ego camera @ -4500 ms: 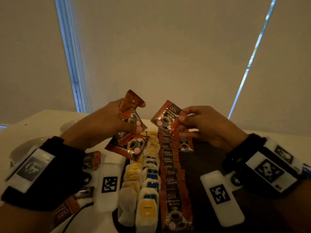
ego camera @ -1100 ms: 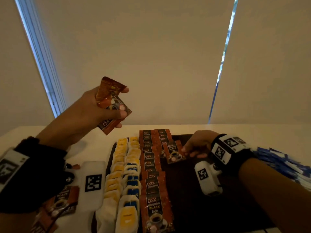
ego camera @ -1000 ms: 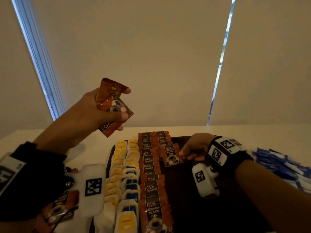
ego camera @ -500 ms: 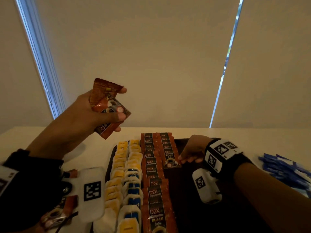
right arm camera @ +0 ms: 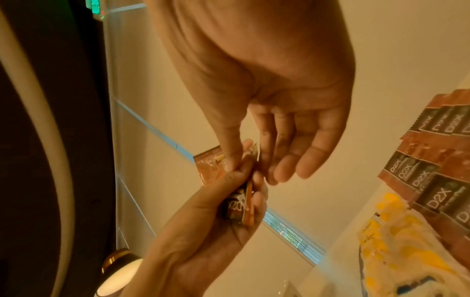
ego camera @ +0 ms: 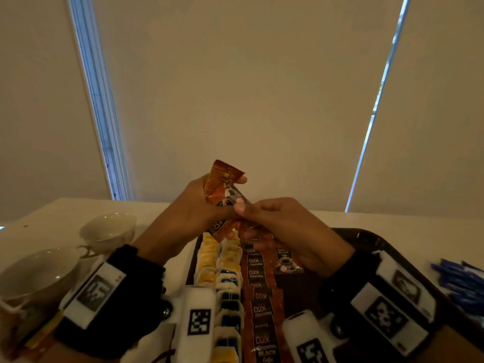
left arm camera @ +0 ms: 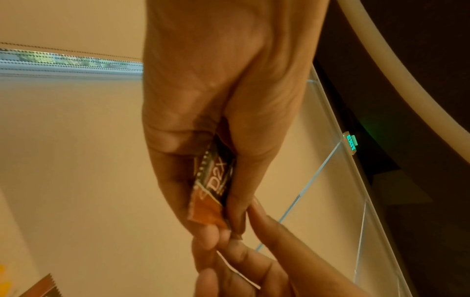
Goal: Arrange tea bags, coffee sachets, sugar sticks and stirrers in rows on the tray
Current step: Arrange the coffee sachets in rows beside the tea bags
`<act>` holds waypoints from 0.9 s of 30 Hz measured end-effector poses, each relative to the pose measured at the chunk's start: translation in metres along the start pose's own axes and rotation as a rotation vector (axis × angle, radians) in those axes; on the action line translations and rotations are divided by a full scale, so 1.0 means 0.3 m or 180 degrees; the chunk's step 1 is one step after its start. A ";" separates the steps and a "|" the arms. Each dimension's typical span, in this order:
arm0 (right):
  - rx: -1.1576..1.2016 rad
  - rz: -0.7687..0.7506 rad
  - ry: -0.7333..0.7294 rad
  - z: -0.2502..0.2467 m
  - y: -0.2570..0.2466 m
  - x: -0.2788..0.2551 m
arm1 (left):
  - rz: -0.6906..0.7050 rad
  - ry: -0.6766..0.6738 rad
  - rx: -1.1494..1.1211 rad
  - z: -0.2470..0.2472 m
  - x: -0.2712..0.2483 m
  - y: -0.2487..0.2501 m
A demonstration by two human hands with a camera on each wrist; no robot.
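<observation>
Change: the right hand (ego camera: 285, 226) has left the tray (ego camera: 366, 239), where half a second ago it was setting a sachet down, and has come up to meet the left hand (ego camera: 188, 216) above the far end of the rows.
Left grip: fingers and thumb curled round a small bundle of coffee sachets (ego camera: 225, 184), held upright in the air.
Right grip: thumb and forefinger pinching the lower edge of that bundle; the other fingers (right arm camera: 300, 152) hang spread and relaxed.
Meaning: the last sachet looks placed, so I'd judge the next one is being drawn off for the second coffee column.
Tray so far: two columns of tea bags (ego camera: 217, 260), one long column of coffee sachets beside them (ego camera: 259, 292), and a shorter second column begun (ego camera: 285, 260).
Still off the tray: blue sticks (ego camera: 463, 281) on the worktop (ego camera: 419, 224) to the right; two cups (ego camera: 107, 229) at left.
Hard to make out: how many sachets the bundle holds; the near tray end, hidden by wrist cameras; stirrers, none seen.
</observation>
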State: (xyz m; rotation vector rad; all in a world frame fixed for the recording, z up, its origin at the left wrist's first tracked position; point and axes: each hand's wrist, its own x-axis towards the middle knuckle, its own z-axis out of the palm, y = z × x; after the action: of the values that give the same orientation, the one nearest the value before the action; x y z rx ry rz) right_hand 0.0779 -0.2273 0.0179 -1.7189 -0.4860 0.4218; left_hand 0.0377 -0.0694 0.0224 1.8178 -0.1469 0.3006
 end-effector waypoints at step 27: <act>-0.0474 -0.0202 0.0438 -0.069 0.002 -0.001 | 0.0050 -0.0175 0.0321 -0.011 0.011 -0.004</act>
State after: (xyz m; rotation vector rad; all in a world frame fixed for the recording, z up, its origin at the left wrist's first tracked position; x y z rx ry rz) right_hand 0.0886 -0.2447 0.0215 -1.8565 -0.4803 0.2245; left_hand 0.0407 -0.0656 0.0229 1.9265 -0.1875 0.2732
